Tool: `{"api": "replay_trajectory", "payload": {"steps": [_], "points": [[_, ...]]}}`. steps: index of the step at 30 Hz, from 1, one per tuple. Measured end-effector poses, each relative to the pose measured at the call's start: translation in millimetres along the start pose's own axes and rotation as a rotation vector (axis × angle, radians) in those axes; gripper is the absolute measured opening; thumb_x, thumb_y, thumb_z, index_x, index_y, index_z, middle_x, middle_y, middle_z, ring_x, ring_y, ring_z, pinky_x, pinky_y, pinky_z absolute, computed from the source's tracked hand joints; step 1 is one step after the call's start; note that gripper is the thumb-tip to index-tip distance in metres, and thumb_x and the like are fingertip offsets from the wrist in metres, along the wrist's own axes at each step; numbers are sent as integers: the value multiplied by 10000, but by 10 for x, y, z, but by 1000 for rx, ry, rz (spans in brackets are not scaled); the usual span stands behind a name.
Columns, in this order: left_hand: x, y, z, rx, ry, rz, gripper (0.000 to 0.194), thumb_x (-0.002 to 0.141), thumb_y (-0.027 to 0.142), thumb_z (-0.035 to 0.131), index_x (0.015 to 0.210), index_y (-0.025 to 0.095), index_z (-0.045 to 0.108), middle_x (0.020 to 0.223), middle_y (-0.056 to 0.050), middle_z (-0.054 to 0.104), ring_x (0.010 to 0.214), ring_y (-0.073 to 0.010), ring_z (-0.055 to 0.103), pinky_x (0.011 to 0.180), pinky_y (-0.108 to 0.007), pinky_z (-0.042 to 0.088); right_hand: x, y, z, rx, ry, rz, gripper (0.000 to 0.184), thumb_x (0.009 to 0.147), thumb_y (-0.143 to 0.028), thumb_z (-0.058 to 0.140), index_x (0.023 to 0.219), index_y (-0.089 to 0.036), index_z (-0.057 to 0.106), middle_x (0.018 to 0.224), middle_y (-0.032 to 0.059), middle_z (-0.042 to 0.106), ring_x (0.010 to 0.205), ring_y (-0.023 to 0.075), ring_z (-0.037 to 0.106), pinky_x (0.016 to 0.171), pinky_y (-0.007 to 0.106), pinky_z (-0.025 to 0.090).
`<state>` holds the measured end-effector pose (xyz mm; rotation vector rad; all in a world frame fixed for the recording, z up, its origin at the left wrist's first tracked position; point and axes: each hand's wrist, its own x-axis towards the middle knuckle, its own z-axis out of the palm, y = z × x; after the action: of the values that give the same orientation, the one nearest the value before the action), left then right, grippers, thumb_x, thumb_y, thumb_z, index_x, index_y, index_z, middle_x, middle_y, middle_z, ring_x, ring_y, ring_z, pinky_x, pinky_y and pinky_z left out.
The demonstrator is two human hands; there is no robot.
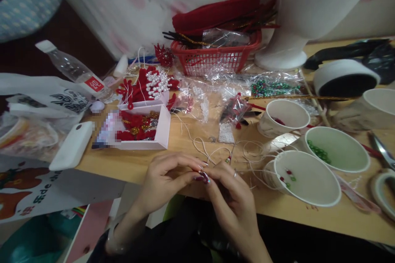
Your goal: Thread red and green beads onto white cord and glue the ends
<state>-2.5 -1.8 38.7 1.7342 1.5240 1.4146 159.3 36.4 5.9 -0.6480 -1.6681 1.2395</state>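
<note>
My left hand and my right hand meet at the front edge of the table, fingertips pinched together. What they pinch is too small and covered by the fingers to make out. Just beyond them, thin pale cord lies in loose loops, with a small dark bead on it. To the right of my right hand stands a paper cup holding a few red and green beads. Another cup behind it has green beads inside.
A pink box of red and gold ornaments sits left of centre. Behind are a red basket, bagged beads and a white stand. A third cup, scissors and a tape roll lie right; a phone and bottle, left.
</note>
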Motion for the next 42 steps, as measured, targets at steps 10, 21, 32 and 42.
{"api": "replay_trajectory", "payload": {"steps": [10,21,32,42], "points": [[27,-17,23,295,-37,351,120,963,194,565,981,158,678,908,-66,785,814,-165,737,711,-281,551,27,19,-40,-74,0,-39,236,903,-123,606,1043,-273,722,799,-11,683,714,131,644,631,207,521],[33,-59,136,588,64,380,205,978,175,483,833,155,628,850,-72,730,792,-186,673,724,-316,540,-18,251,97,-164,172,-57,186,912,-232,591,1065,-222,696,1063,95,639,982,213,648,739,296,566],[-46,-46,143,557,150,357,182,960,187,526,813,173,633,894,-80,710,844,-198,655,779,-333,525,6,267,103,-156,188,-114,159,914,-255,582,921,-193,728,1079,129,633,979,242,654,730,342,574],[-28,-6,172,399,153,224,172,914,145,560,754,192,606,810,-39,668,809,-181,639,754,-297,513,51,163,167,-197,153,-109,186,927,-246,522,875,-164,681,1065,120,584,604,108,592,474,232,499]]}}
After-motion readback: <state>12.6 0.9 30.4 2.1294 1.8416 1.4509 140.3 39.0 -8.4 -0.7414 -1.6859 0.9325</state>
